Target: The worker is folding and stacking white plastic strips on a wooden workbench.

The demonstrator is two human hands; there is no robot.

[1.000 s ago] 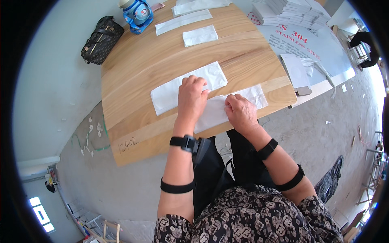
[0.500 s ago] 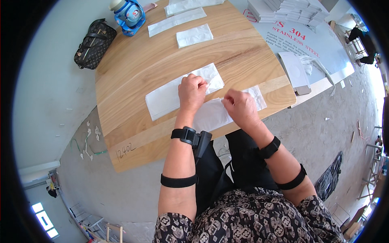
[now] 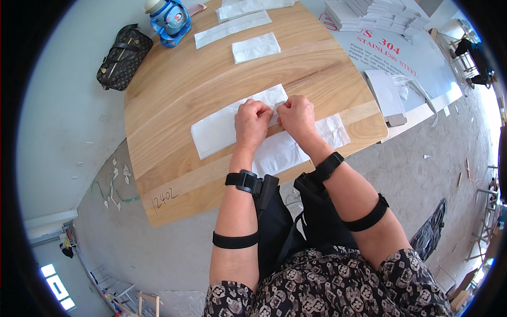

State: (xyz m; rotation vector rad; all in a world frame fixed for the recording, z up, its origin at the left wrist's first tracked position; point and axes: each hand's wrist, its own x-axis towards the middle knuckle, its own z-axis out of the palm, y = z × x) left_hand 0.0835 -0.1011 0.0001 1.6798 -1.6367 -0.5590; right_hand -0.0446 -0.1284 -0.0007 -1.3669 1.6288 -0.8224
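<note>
A flat stack of thin white plastic bags (image 3: 214, 134) lies slantwise across the middle of the wooden table (image 3: 174, 90). Over its right part, my left hand (image 3: 252, 122) is closed, thumb and fingers pinched at the near edge of the top bag. My right hand (image 3: 298, 119) is pinched at the stack's right end, close to the left fingertips; the gripped edge is mostly hidden by the fingers. Nearer to me, another white plastic bag (image 3: 280, 153) lies flat along the table edge, partly under my right wrist.
Several white pieces (image 3: 256, 47) lie on the far part of the table. A blue bottle (image 3: 171, 24) and a dark patterned handbag (image 3: 124, 58) are at the far left. To the right, a sheet-covered surface (image 3: 380, 53) carries stacked white boxes (image 3: 380, 18) and a pale flat box (image 3: 385, 95).
My right hand has moved left and away from me, from the nearer bag to the stack's right end beside my left hand. The left hand stays nearly in place.
</note>
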